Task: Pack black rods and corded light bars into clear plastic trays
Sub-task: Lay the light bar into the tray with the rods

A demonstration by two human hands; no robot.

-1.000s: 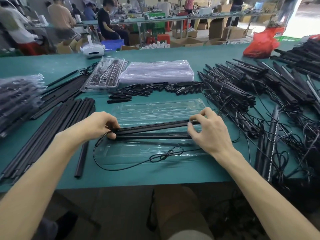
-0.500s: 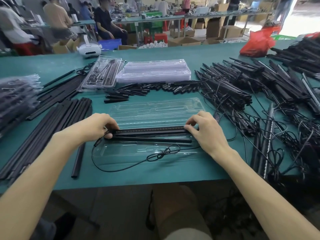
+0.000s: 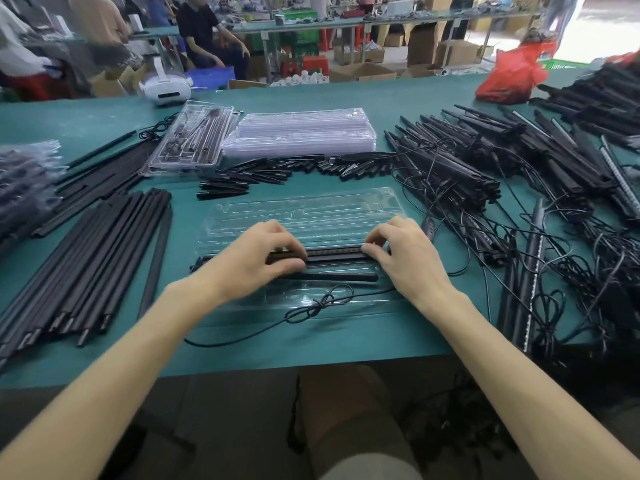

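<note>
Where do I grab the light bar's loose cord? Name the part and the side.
Pinch the cord at its tied bundle, from above on the near side. The knot gathers the loops into one lump on the front edge of the clear tray; the rest is thin strand lying flat. The left hand and right hand hold the light bar further back.

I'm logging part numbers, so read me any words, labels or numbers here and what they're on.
No text can be read.
Cardboard boxes: any print is too blurred.
White headset: no legible marking.
Clear tray and light bar: no label visible.
</note>
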